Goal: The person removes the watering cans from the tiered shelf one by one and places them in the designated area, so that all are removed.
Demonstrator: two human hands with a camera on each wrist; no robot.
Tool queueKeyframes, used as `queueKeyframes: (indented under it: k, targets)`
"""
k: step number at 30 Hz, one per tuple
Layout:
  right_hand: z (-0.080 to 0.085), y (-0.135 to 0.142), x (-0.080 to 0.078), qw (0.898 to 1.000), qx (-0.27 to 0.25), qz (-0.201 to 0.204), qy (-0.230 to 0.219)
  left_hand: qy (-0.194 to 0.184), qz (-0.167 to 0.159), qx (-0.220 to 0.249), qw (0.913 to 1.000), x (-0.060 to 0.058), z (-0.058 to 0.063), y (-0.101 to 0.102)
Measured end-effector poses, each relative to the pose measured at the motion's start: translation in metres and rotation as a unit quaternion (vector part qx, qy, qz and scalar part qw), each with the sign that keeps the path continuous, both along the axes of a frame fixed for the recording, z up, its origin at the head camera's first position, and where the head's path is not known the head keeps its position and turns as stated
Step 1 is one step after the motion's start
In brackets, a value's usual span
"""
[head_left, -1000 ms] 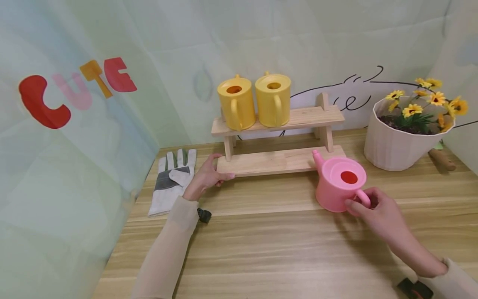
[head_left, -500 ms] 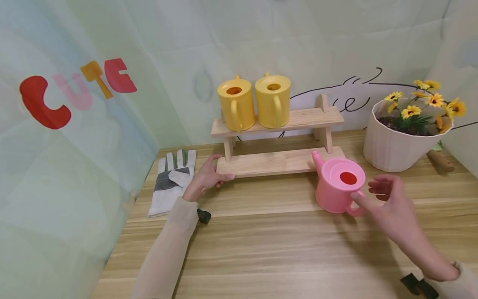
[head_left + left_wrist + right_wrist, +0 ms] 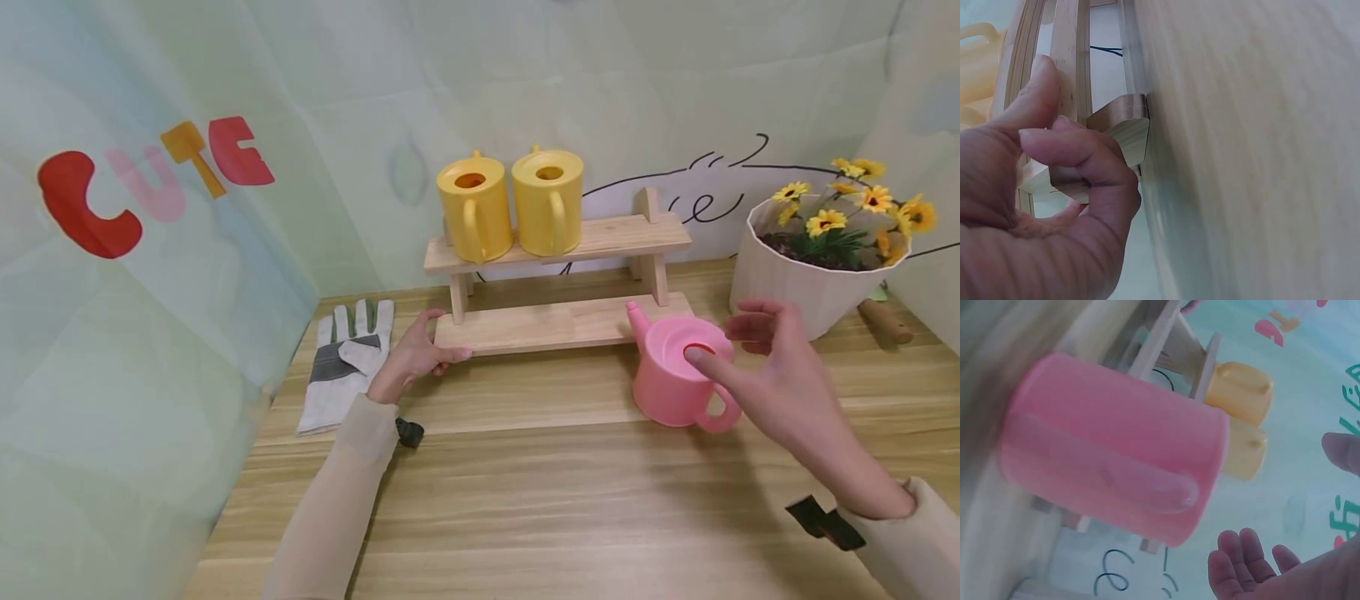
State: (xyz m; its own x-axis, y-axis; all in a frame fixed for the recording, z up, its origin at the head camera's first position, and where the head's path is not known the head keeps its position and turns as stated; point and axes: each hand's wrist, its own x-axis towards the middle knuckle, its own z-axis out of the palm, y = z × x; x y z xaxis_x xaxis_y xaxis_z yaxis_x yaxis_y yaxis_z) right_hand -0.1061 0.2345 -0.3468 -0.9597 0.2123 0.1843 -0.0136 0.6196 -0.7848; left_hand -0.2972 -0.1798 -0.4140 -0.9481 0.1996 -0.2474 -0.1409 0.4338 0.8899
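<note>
A pink watering can [image 3: 671,387] stands upright on the table, its spout overlapping the front right end of a two-tier wooden plant stand [image 3: 525,329] in the head view. My right hand [image 3: 787,400] hovers over the can's right side, thumb and fingers spread apart. The right wrist view shows the fingers [image 3: 1244,562] clear of the can and holding nothing. With my left hand [image 3: 416,350] I grip the left end of the stand's lower board; the left wrist view shows curled fingers there. Two yellow watering cans [image 3: 475,212] sit on the upper board, handles facing me.
A white and grey work glove [image 3: 348,367] lies left of the stand. At the right stands a white pot [image 3: 783,287] of yellow flowers [image 3: 828,221], with a wooden handle [image 3: 887,321] beside it. A printed cloth hangs behind the table.
My right hand has let go of the pink watering can's handle and risen over its top right side. The left hand and the stand have not moved.
</note>
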Motion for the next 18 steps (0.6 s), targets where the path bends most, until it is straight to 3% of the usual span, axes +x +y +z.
queueKeyframes:
  k: [10,18]
  targets:
    - [0.024,-0.022,-0.023,0.998,-0.012,0.059,-0.010,0.000,0.002,-0.004,1.0000,-0.002,-0.001,-0.001]
    - [0.037,-0.039,-0.040,0.997,-0.022,0.068,-0.016,0.002,0.000,-0.001,1.0000,0.000,0.001,0.000]
